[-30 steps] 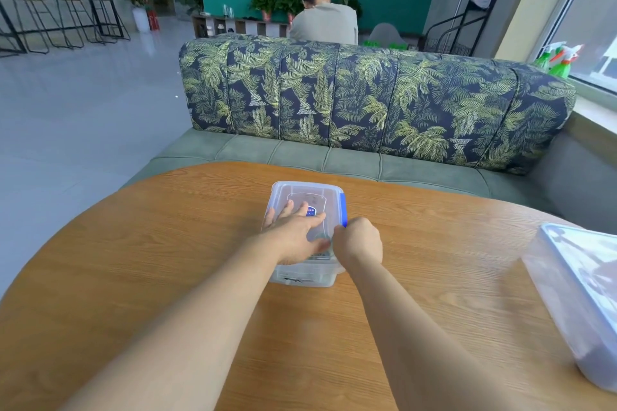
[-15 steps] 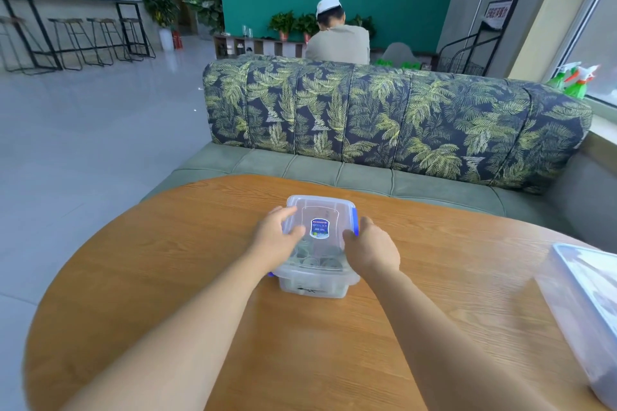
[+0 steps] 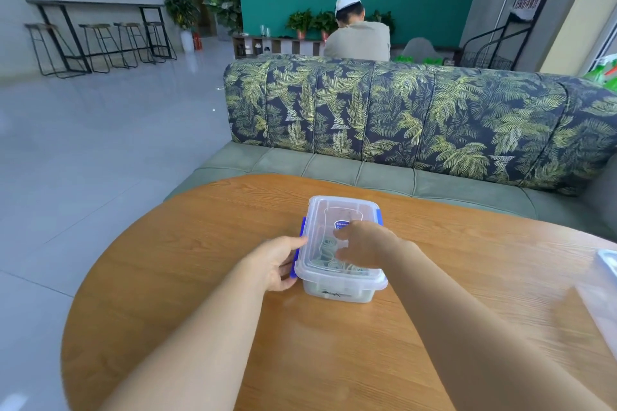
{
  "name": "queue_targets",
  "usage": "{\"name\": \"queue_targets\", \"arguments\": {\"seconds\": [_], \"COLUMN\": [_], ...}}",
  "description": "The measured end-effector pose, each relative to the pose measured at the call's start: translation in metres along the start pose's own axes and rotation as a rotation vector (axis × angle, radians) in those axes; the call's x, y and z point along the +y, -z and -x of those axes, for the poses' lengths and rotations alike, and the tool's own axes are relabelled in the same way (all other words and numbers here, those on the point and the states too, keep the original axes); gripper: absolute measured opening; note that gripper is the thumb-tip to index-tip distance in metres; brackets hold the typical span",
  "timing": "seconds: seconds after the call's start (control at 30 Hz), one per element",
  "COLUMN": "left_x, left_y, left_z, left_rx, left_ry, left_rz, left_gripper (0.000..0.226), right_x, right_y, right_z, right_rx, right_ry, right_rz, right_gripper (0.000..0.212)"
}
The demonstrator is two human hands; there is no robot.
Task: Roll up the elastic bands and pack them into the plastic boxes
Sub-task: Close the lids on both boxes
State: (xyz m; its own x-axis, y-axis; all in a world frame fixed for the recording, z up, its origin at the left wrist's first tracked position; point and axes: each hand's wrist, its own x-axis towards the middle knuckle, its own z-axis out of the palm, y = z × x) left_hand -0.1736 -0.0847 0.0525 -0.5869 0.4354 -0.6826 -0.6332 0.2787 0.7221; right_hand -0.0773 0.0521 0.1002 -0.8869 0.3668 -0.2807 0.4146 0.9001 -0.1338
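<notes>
A small clear plastic box (image 3: 337, 289) with a clear lid and blue side clips stands in the middle of the round wooden table (image 3: 207, 277). Rolled elastic bands (image 3: 325, 248) show through the lid. My left hand (image 3: 277, 260) is at the box's left side, thumb on top and fingers curled under the left blue clip (image 3: 298, 250). My right hand (image 3: 362, 243) rests on the lid with its fingers spread and pressing down. The right blue clip (image 3: 378, 215) is free.
A second, larger clear plastic box (image 3: 604, 294) sits at the table's right edge, partly out of view. A leaf-patterned sofa (image 3: 417, 117) runs behind the table, and a person sits beyond it with their back turned. Open grey floor lies to the left.
My left hand has slid from the lid down to the left clip. My right hand has moved from the box's right side onto the lid. The view has shifted right and up.
</notes>
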Motion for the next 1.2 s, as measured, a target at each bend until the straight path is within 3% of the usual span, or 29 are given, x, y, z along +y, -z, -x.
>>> {"name": "queue_targets", "arguments": {"seconds": [0.17,0.47,0.53,0.63,0.73,0.83,1.07,1.13,1.2], "left_x": [0.011,0.021,0.022,0.024,0.026,0.029,0.017,0.010,0.004], "left_y": [0.000,-0.015,-0.017,-0.023,-0.030,-0.032,-0.025,-0.022,-0.022], "left_z": [-0.004,-0.011,-0.018,-0.008,0.001,0.003,-0.001,-0.003,0.001], "left_rx": [0.033,0.154,0.200,0.309,0.410,0.424,0.425,0.320,0.221], "left_ry": [-0.061,-0.290,-0.319,-0.394,-0.431,-0.417,-0.457,-0.451,-0.393], "left_rz": [-0.057,-0.343,-0.432,-0.639,-0.889,-0.982,-0.921,-0.675,-0.411], "left_gripper": [0.008,0.023,0.031,0.010,0.026,0.027,0.026,0.021,0.053], "right_x": [-0.004,-0.006,-0.006,-0.006,-0.004,-0.003,-0.002,0.005,0.013], "right_y": [0.006,0.010,0.010,0.008,0.004,0.002,-0.004,-0.012,-0.025], "right_z": [0.000,0.001,-0.001,-0.008,-0.017,-0.024,-0.010,0.001,0.008], "right_rx": [-0.012,-0.042,-0.053,-0.058,-0.055,-0.051,-0.022,0.069,0.237], "right_ry": [0.038,0.041,0.036,0.033,0.012,0.001,-0.018,-0.026,-0.085], "right_rz": [0.060,0.071,0.084,0.104,0.093,0.091,-0.008,-0.144,-0.331], "right_gripper": [0.039,0.044,0.044,0.041,0.041,0.040,0.046,0.050,0.054]}}
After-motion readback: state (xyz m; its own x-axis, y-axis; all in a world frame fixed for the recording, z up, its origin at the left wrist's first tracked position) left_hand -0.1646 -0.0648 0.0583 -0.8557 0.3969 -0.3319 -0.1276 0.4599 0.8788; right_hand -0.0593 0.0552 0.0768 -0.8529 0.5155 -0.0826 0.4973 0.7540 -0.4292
